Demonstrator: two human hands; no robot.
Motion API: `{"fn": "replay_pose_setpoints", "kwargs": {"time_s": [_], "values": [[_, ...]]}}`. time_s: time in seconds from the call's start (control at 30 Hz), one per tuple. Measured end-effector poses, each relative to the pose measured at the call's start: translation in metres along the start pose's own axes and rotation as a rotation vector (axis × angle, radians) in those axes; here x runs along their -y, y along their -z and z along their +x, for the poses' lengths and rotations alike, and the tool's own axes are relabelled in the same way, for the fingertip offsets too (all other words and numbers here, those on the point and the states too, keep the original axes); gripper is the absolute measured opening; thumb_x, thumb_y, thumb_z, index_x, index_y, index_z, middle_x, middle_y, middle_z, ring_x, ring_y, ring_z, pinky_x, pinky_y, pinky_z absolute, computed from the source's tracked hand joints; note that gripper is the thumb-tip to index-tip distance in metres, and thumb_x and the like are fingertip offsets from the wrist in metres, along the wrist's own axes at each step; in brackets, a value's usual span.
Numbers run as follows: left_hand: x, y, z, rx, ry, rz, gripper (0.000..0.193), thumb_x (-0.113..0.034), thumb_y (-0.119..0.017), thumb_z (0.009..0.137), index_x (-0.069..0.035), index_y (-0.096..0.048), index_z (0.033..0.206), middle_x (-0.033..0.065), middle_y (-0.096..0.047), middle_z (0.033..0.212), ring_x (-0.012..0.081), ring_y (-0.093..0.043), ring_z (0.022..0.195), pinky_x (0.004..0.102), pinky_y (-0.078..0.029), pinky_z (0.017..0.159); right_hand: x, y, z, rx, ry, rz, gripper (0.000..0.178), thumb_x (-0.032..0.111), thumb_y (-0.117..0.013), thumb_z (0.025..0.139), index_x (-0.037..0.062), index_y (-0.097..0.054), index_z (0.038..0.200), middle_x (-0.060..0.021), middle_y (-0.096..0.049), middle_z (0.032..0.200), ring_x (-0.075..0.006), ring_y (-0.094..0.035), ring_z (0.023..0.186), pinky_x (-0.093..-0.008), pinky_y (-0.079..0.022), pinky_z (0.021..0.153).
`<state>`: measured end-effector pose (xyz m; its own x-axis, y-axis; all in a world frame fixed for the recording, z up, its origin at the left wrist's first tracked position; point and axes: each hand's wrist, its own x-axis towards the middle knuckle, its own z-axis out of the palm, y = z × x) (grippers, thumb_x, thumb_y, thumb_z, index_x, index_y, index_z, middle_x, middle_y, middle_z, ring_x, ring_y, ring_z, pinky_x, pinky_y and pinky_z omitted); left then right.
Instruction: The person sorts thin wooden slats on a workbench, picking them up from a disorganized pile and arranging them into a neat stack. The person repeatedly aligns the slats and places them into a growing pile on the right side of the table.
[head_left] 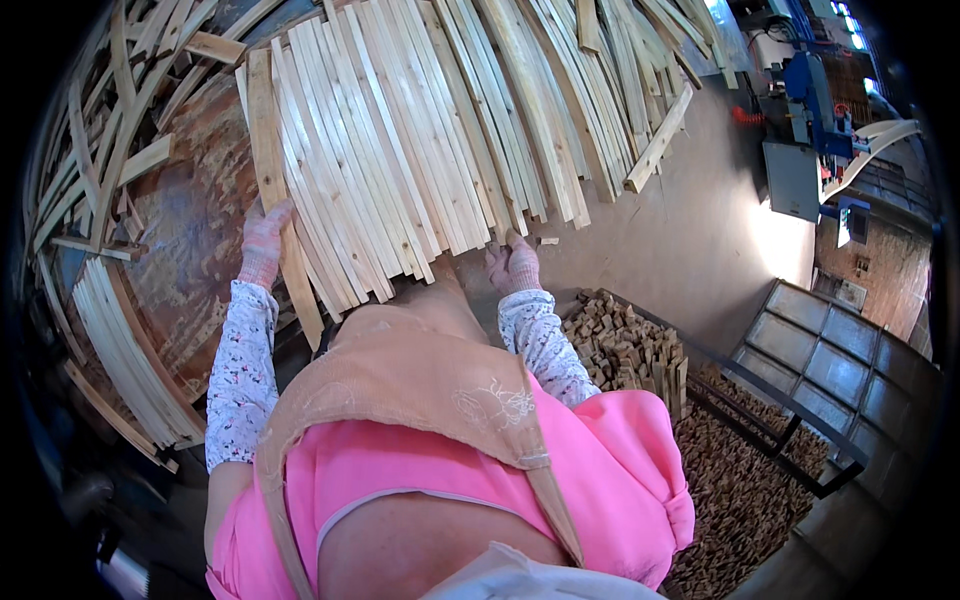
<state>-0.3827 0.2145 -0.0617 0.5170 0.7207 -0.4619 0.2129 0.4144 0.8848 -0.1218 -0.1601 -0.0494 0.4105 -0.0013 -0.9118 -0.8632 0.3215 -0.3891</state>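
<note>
Fig. legend, head view, as I see it from my remote seat.

L hand (263,243): 1, gloved, at approx. 9 o'clock of centre. Palm lies flat on a darker plank (281,200) at the left edge of the slat stack (420,140). Fingers spread wide, not closed around anything.

R hand (512,265): 1, gloved, just right of centre. Fingertips touch the near ends of slats at the stack's lower right edge. I cannot tell whether it pinches a slat or only presses on it.

Stack: pale thin wood slats, several dozen, too many and too overlapped to count exactly. They fan from 12 o'clock down toward centre, resting on a rusty brown table (195,230). Stack sits between the two hands.

Loose slat (660,135): 1, lying crosswise at the stack's right edge, approx. 1 o'clock.

Curved strips (125,345): 1 bundle, approx. 8 o'clock, at the table's near left rim, well apart from both hands. More loose strips at 10–11 o'clock, uncounted.

Block bin (625,350): 1, approx. 4 o'clock, full of small wood offcuts, near the R forearm. A second heap of offcuts (740,490) lies behind it, at 5 o'clock.

Blue machine (810,100): 1, approx. 2 o'clock, far from the hands.

Sleeves: 2, white w/ small print. Apron: 1, tan, over a pink top.
</note>
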Motion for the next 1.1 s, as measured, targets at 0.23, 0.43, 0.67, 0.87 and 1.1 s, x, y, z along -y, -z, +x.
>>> {"fn": "replay_pose_setpoints", "kwargs": {"time_s": [0.23, 0.43, 0.67, 0.87, 1.1], "values": [[-0.006, -0.012, 0.002, 0.070, 0.019, 0.128, 0.051, -0.023, -0.078, 0.097, 0.001, -0.062, 0.139, 0.0074, -0.072, 0.119, 0.0163, -0.068, 0.107, 0.0336, -0.054, 0.098, 0.014, 0.023, -0.014, 0.040, -0.055, -0.244, 0.029, 0.036, -0.052, 0.107, 0.0088, -0.062, 0.111, -0.0016, -0.054, 0.061, -0.0183, -0.048, 0.047, -0.0339, -0.041, 0.045], [0.000, -0.014, 0.003, 0.003, 0.028, 0.048, 0.046, -0.024, -0.077, 0.098, 0.002, -0.064, 0.133, 0.0081, -0.073, 0.120, 0.0174, -0.069, 0.106, 0.0329, -0.054, 0.097, 0.077, -0.002, -0.061, 0.221, 0.747, -1.194, 0.036, 0.029, -0.075, 0.096, 0.0042, -0.076, 0.122, -0.0051, -0.073, 0.083, -0.0135, -0.067, 0.074, -0.0307, -0.054, 0.069], [0.022, -0.008, 0.017, 0.013, -0.138, 0.055, 0.041, -0.020, -0.075, 0.098, 0.000, -0.066, 0.132, 0.0081, -0.074, 0.117, 0.0187, -0.069, 0.105, 0.0333, -0.054, 0.096, 0.196, -0.122, 0.036, -0.044, 1.566, -2.279, 0.054, 0.038, -0.064, 0.099, 0.0097, -0.059, 0.144, -0.0213, -0.070, 0.130, -0.0402, -0.069, 0.114, -0.0484, -0.055, 0.098], [0.011, -0.021, -0.004, -0.187, 0.017, -0.129, 0.042, -0.022, -0.076, 0.097, 0.001, -0.068, 0.130, 0.0104, -0.074, 0.119, 0.0192, -0.070, 0.105, 0.0341, -0.056, 0.094, 0.133, -0.144, -0.015, -0.156, 1.186, -1.797, 0.074, 0.047, -0.069, 0.094, 0.0111, -0.049, 0.156, -0.0245, -0.055, 0.154, -0.0421, -0.062, 0.132, -0.0488, -0.051, 0.109], [0.001, -0.020, -0.006, -0.148, 0.084, -0.164, 0.041, -0.023, -0.076, 0.097, 0.001, -0.068, 0.130, 0.0091, -0.075, 0.117, 0.0191, -0.071, 0.104, 0.0347, -0.057, 0.093, 0.133, -0.166, -0.059, 0.048, 1.160, -1.729, 0.080, 0.037, -0.080, 0.089, 0.0208, -0.048, 0.160, -0.0211, -0.066, 0.140, -0.0388, -0.067, 0.126, -0.0467, -0.053, 0.108]]}}
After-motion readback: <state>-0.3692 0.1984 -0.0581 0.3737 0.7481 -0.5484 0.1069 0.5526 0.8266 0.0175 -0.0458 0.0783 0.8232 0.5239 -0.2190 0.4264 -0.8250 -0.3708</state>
